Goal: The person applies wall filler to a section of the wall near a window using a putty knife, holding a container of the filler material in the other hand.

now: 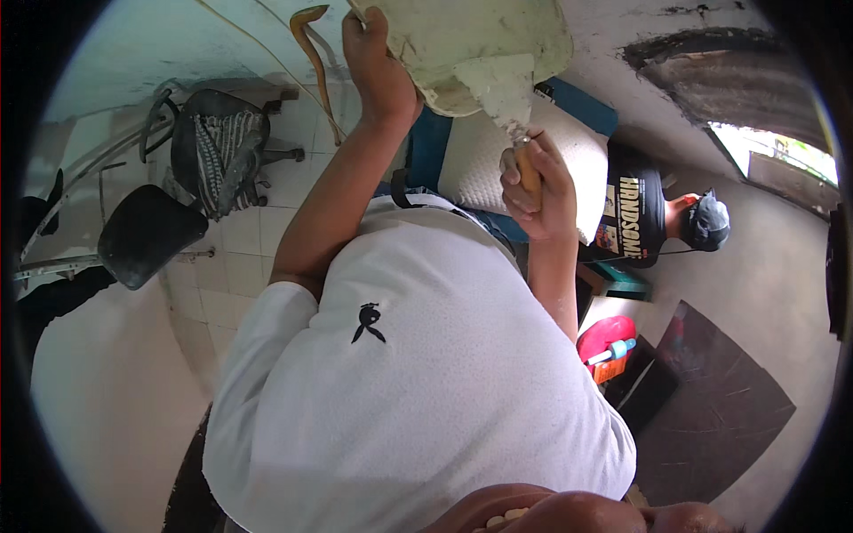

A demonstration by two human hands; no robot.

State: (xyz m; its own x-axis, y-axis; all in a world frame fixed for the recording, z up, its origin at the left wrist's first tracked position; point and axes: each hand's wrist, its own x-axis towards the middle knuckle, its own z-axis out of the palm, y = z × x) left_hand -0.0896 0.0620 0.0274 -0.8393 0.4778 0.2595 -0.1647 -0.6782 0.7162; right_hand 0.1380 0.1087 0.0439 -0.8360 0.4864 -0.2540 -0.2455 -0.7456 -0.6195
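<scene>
My left hand (380, 75) is closed on the left edge of a pale, smeared panel (471, 31) with rounded corners, held up at the top of the view. In my right hand (542, 186) is a putty knife, its wooden handle (528, 173) wrapped by the fingers. The putty knife's broad blade (499, 84) is coated with whitish paste and overlaps the panel's lower part. Whether the blade presses on the panel or is just above it, I cannot tell.
A white textured cushion (498, 155) lies beyond my right hand. Someone in a black shirt (635, 209) and dark cap is at the right. A curved brown stick (309, 53) leans near my left hand. Black chairs (153, 235) stand on the tiled floor at left.
</scene>
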